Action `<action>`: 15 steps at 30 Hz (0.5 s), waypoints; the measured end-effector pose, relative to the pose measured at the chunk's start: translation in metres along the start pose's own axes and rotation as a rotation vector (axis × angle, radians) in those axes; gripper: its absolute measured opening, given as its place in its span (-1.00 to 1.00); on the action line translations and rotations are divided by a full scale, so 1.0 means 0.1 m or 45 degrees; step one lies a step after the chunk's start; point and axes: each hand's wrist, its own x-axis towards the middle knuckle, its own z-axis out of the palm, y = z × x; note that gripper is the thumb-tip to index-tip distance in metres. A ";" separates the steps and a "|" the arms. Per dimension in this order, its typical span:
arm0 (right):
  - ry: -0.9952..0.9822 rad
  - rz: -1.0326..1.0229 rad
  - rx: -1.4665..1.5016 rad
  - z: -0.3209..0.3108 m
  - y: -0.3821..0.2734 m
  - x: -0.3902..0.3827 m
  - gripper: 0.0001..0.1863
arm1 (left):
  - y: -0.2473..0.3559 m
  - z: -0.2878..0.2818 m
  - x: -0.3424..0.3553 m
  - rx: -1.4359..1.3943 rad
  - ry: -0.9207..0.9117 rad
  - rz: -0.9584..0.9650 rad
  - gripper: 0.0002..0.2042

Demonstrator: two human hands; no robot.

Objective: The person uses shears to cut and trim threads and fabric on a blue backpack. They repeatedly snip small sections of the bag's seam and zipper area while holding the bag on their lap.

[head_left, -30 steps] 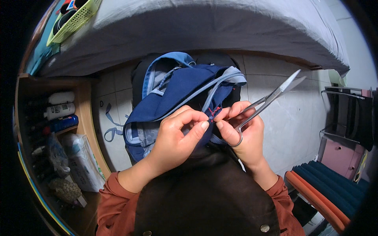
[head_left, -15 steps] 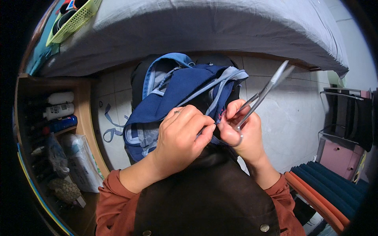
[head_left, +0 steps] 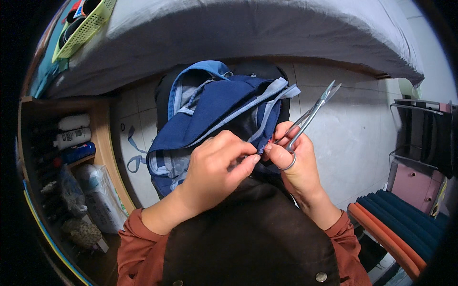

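Observation:
A navy and pale-blue backpack [head_left: 224, 105] lies open before me, its grey lining showing. My left hand [head_left: 217, 169] is closed in a pinch at the bag’s lower right edge; what its fingertips grip is too small to make out. Beside it my right hand [head_left: 300, 174] grips silver scissors [head_left: 312, 114] by the loops, blades pointing up and slightly rightward, while its thumb and fingers also touch the bag’s edge. Small red stitching or thread [head_left: 270, 142] shows there, partly hidden by the fingers.
A sheet-covered bed [head_left: 238, 33] spans the top, holding a yellow-green basket [head_left: 78, 40]. A wooden shelf unit [head_left: 107, 143] with bottles and packs stands left. At right are a black rack [head_left: 420, 138], a pink drawer unit [head_left: 410, 186] and dark-teal and orange padded items [head_left: 396, 224].
The scissor blades have swung leftward with my right hand. My left hand has turned, showing more of its back, and its fingers have bunched at the bag’s edge.

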 end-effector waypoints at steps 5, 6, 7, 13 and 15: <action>-0.005 -0.150 -0.141 0.10 -0.01 -0.05 -0.76 | 0.06 -0.09 0.12 -0.008 -0.206 -0.237 -0.92; -0.013 -0.165 -0.198 0.10 0.01 -0.05 -0.75 | 0.06 -0.10 0.13 0.045 -0.229 -0.199 -0.92; -0.015 -0.181 -0.257 0.09 0.03 -0.06 -0.74 | 0.04 -0.11 0.14 0.094 -0.254 -0.158 -0.93; -0.038 -0.182 -0.226 0.05 0.06 -0.04 -0.72 | -0.03 -0.04 0.18 0.036 -0.097 -0.114 -0.92; -0.052 -0.194 -0.101 0.06 0.06 -0.01 -0.73 | -0.05 0.01 0.18 -0.088 0.006 -0.219 -0.92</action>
